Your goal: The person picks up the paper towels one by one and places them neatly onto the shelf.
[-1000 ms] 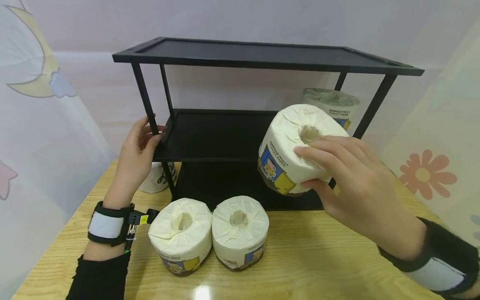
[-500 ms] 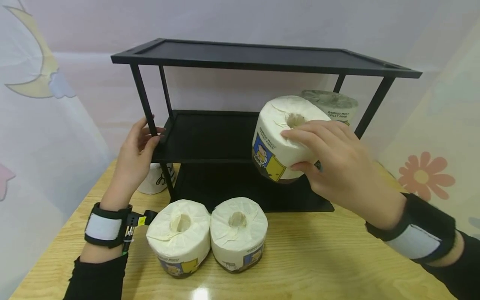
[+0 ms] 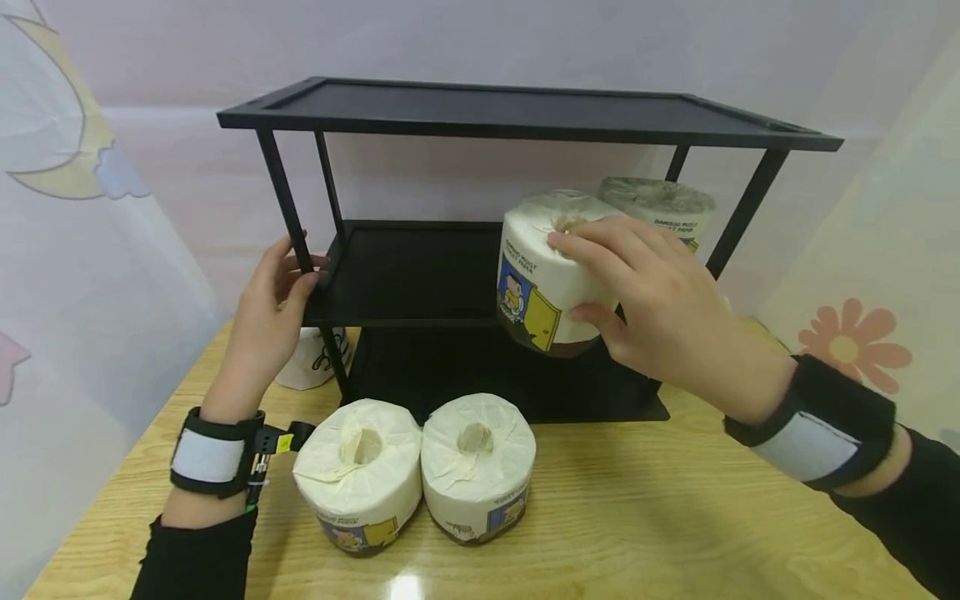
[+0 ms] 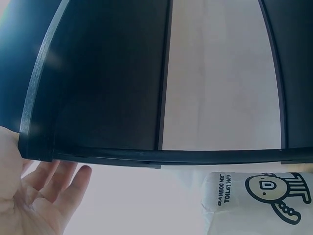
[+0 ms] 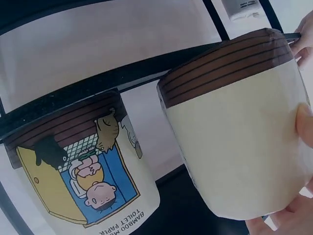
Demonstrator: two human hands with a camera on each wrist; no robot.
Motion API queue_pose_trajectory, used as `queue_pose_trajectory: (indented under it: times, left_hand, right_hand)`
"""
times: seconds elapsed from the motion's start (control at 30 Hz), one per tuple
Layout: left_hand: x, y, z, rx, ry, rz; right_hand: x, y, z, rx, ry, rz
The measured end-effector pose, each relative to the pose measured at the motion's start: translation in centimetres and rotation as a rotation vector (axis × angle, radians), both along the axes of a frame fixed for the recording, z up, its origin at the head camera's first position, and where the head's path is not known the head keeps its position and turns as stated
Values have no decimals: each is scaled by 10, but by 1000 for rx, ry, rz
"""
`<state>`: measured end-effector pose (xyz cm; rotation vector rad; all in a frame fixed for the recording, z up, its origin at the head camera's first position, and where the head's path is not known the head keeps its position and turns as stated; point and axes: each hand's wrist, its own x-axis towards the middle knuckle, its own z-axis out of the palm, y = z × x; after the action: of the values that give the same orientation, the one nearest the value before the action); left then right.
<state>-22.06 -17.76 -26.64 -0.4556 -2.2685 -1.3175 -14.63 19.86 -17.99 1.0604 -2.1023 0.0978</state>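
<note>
My right hand (image 3: 663, 296) holds a wrapped toilet paper roll (image 3: 534, 287) in front of the middle tier of a black shelf rack (image 3: 480, 108). Fingers lie over the roll's top at its core hole, with the thumb on its side. In the right wrist view, its plain cream side (image 5: 234, 132) shows beside another roll. That other toilet roll (image 3: 686, 217) stands on the middle tier at the right, partly covered by the held one. My left hand (image 3: 270, 312) grips the rack's front left post at middle tier height, thumb in front and fingers behind.
Two toilet rolls, left (image 3: 363, 479) and right (image 3: 478, 471), stand side by side on the wooden table (image 3: 615, 517) before the rack. Another roll (image 3: 303, 367) shows behind the left post, beside the rack. A pale patterned backdrop (image 3: 487, 37) rises behind.
The right hand has carried the toilet roll left and slightly upward, deeper toward the middle tier, and the roll now sits more upright. The left hand keeps its grip on the post.
</note>
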Motion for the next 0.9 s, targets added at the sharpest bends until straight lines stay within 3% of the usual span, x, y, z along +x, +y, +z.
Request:
queue_pose_trajectory:
  times: [0.43,0.7,0.9]
  left_hand:
    - [0,2,-1,-2,5,-6]
    - [1,1,1,-14,5,6]
    - [2,-1,1,-9,3,9]
  right_hand:
    - [-13,-2,-1,-66,-29,-70]
    - [-24,-4,-2,-77,-76,-66]
    - [-29,-11,0,-78,-133,-141]
